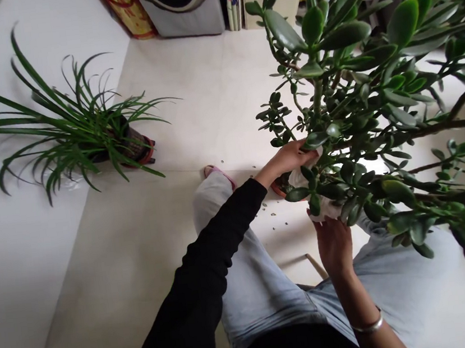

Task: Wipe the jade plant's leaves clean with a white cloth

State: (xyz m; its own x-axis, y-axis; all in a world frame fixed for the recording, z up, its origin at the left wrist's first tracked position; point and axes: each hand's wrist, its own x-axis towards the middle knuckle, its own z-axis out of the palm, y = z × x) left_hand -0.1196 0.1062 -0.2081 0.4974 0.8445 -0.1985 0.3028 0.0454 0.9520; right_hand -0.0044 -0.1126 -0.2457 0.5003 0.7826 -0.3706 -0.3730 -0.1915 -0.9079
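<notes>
A large jade plant (pixel 318 93) with thick green leaves fills the right side of the view. My left hand (pixel 288 157) reaches in among its lower leaves, its fingers closed at a thin, crumpled white cloth. Lower down, my right hand (pixel 335 246) grips the same white cloth (pixel 325 209) beneath the leaves. Foliage covers part of the cloth and some fingertips, so I cannot tell whether it is fabric or tissue. Part of a reddish pot (pixel 278 190) shows under the plant, between my knees.
A long-leaved potted plant (pixel 115 134) stands at the left by the white wall (pixel 21 250). Small bits of debris (pixel 264 205) lie on the pale floor (pixel 202 98). At the back is a front-loading washing machine (pixel 188 18). A pink slipper (pixel 227 175) is on my foot.
</notes>
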